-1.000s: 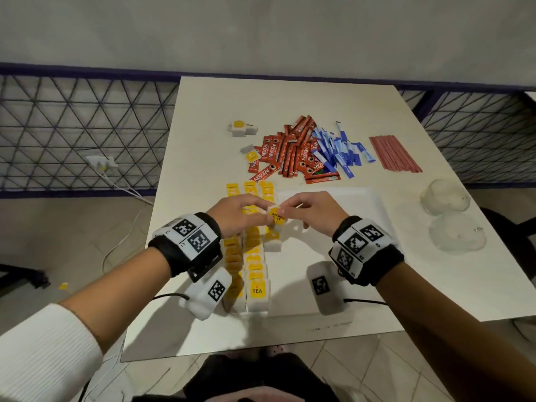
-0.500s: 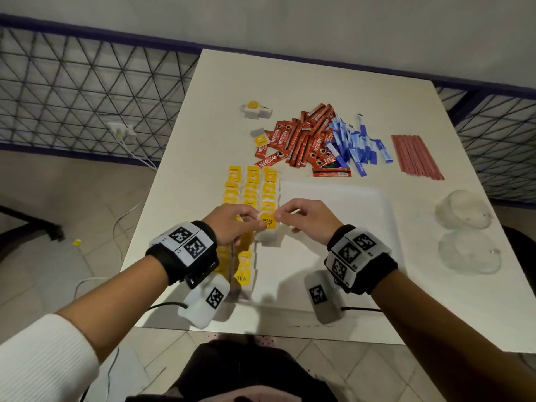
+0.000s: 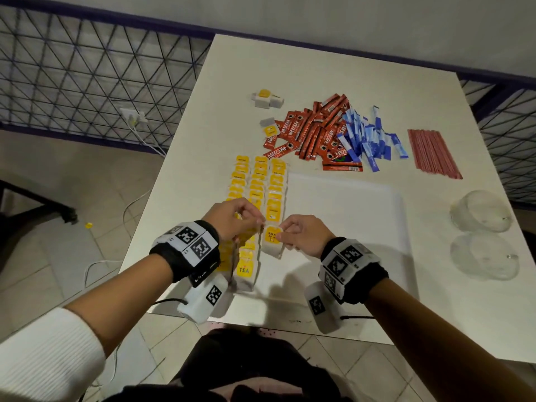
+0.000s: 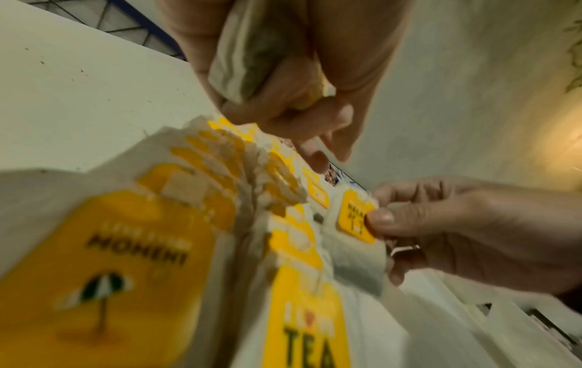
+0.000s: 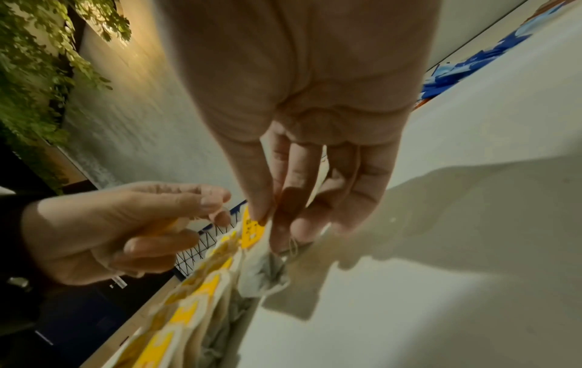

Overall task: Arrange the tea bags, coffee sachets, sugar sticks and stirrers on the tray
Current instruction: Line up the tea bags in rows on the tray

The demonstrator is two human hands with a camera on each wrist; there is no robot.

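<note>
Over tray's left side, right hand [image 3: 304, 235] pinching tea bag [image 3: 272, 242] by its yellow tag – bag hanging just above tray [image 3: 348, 204]. Left hand [image 3: 235, 219] beside it, fingers curled round another tea bag [image 4: 252, 57]. Below – three rows of tea bags [image 3: 258, 181] lined along tray's left edge. Farther back on table [image 3: 319, 71]: coffee sachets [image 3: 313, 132], blue sugar sticks [image 3: 368, 137], red stirrers [image 3: 432, 153], well apart from tray.

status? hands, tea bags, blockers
Right hand pinches a tea bag over the tray; left hand grips another. Coffee sachets untouched. No blockers seen.
</note>
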